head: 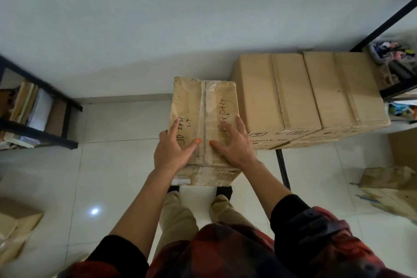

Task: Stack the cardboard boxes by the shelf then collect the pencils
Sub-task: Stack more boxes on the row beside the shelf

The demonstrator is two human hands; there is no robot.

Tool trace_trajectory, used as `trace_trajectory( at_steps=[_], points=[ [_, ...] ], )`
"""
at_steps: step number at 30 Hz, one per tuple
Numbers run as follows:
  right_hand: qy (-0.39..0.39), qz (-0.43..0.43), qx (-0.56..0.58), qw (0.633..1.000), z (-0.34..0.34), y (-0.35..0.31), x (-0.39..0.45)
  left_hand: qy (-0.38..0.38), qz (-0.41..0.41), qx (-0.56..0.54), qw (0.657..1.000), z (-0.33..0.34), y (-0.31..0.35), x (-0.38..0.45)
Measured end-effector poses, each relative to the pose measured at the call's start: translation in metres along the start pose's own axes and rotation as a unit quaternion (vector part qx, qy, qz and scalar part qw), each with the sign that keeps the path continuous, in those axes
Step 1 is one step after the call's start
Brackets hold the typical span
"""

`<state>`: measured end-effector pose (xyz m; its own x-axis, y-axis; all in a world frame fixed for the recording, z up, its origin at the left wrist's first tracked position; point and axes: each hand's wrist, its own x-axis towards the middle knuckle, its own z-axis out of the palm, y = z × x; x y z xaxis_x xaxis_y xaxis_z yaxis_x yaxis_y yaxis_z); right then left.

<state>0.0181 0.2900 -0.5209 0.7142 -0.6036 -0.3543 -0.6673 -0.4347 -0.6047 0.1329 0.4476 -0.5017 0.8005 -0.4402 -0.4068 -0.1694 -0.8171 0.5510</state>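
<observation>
Feet: the person's trouser legs and dark shoes stand just under the near edge of the box; a slip would drop it on them.
Left hand (172, 150): spread flat on the lid, fingers straight, pressing not gripping.
Right hand (232, 144): likewise spread flat, thumb near the tape seam.
Taped brown cardboard box marked "Empty" (204, 106): top face up, just beside the stack; what it rests on is hidden. Flat palms could let it skid or tilt.
Stack of larger plain cardboard boxes (309, 95): against the black metal shelf frame (383, 22); a sideways shove might knock it.
Pencils: none visible.
</observation>
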Motion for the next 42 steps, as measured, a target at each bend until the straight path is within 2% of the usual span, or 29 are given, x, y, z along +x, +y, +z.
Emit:
trace_trajectory(
  at_steps=[11, 18, 23, 26, 29, 32, 35, 39, 42],
  points=[
    [0.017, 0.061, 0.011, 0.998, 0.092, 0.010, 0.083, -0.065, 0.034, -0.034, 0.997, 0.027, -0.072, 0.116],
    [-0.039, 0.084, -0.002, 0.996, 0.142, 0.062, 0.131, -0.141, -0.057, -0.187, 0.971, 0.084, -0.112, 0.184],
    [-0.080, 0.086, -0.086, 0.989, 0.169, 0.085, 0.117, -0.123, -0.060, -0.211, 0.968, 0.110, -0.130, 0.188],
    [-0.036, 0.114, -0.149, 0.982, 0.173, 0.070, 0.118, -0.079, -0.051, -0.250, 0.964, 0.112, -0.125, 0.186],
    [0.021, 0.134, -0.122, 0.983, 0.175, 0.047, 0.123, -0.081, -0.071, -0.326, 0.939, 0.114, -0.119, 0.187],
    [0.025, 0.157, -0.050, 0.986, 0.183, 0.033, 0.125, -0.111, -0.075, -0.358, 0.924, 0.118, -0.112, 0.178],
    [0.014, 0.182, -0.047, 0.982, 0.187, 0.031, 0.124, -0.160, -0.082, -0.386, 0.905, 0.123, -0.118, 0.174],
    [0.018, 0.176, -0.048, 0.983, 0.191, 0.036, 0.125, -0.169, -0.091, -0.376, 0.906, 0.132, -0.133, 0.181],
    [0.012, 0.175, -0.030, 0.984, 0.191, 0.040, 0.124, -0.161, -0.151, -0.350, 0.910, 0.140, -0.141, 0.188]
  ],
)
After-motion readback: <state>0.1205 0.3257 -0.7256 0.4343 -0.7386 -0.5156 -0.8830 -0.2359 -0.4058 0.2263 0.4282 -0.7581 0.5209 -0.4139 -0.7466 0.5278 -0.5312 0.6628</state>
